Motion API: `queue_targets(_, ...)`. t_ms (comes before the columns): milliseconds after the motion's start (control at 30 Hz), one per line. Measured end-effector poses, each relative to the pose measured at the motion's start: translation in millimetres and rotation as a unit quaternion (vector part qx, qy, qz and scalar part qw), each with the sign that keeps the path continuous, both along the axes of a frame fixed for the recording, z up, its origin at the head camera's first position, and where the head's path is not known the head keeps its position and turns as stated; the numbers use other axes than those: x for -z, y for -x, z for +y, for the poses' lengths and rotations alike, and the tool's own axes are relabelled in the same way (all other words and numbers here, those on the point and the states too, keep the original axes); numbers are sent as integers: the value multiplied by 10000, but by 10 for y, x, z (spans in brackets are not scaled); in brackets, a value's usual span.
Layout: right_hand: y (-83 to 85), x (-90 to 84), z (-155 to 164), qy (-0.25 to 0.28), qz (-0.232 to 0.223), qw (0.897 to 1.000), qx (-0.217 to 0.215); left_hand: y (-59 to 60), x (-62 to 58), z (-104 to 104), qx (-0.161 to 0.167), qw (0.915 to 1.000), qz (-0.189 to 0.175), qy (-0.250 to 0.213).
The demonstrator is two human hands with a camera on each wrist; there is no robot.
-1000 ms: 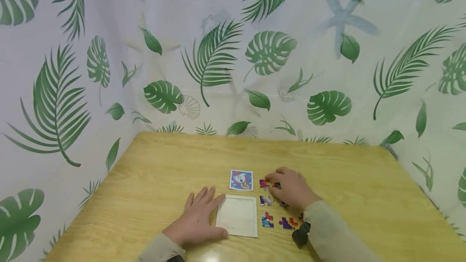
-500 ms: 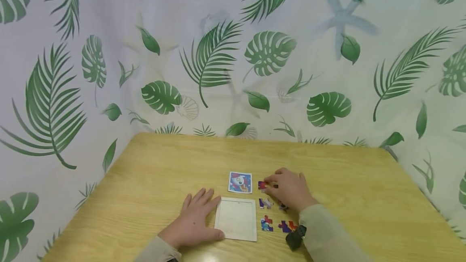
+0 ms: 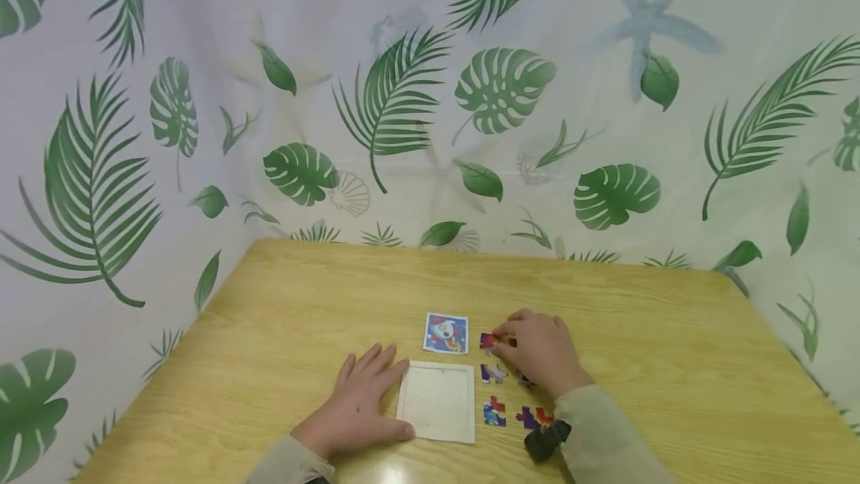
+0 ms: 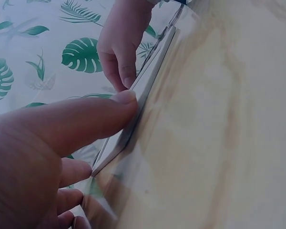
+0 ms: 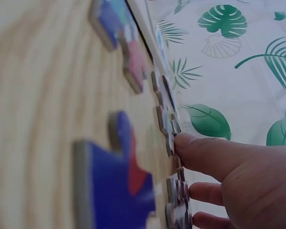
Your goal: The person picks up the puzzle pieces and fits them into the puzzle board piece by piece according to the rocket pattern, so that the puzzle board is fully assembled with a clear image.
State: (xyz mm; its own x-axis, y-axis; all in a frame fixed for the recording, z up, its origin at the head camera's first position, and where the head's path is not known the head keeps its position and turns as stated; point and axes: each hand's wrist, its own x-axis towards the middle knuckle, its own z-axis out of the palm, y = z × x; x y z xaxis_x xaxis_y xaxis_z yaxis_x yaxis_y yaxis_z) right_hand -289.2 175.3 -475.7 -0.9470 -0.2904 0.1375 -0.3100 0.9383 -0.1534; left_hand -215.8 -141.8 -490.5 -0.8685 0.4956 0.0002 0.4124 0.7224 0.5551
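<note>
My left hand (image 3: 359, 409) lies with spread fingers at the left side of a pale square puzzle tray (image 3: 437, 402). Its index fingertip is at the far corner; in the left wrist view the thumb (image 4: 90, 121) rests on the rim of the tray (image 4: 157, 62). Just right of the picture card (image 3: 446, 333), my right hand (image 3: 544, 353) pinches the right edge of a red and purple jigsaw piece (image 3: 486, 342) between thumb and index finger. The right palm and fingers hide some pieces behind them.
Several more jigsaw pieces lie right of the tray: a purple and grey one (image 3: 493, 373), a blue and red one (image 3: 494, 413) and a purple and orange one (image 3: 534, 417). A leaf-patterned curtain (image 3: 403, 193) rises behind the wooden table (image 3: 322, 282).
My right thumb and index finger have drawn closer together at the red and purple jigsaw piece. The left hand has stayed at the tray. The head view has shifted slightly.
</note>
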Motion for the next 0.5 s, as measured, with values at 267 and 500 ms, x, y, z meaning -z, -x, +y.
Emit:
queue_targets(267, -83, -10, 75, 644, -36, 9973, -342, -22, 33, 19, -4, 10000, -22, -7)
queue_targets(500, -164, -52, -13, 1010, -299, 9934, -448, -22, 6, 5, -51, 10000, -20, 76)
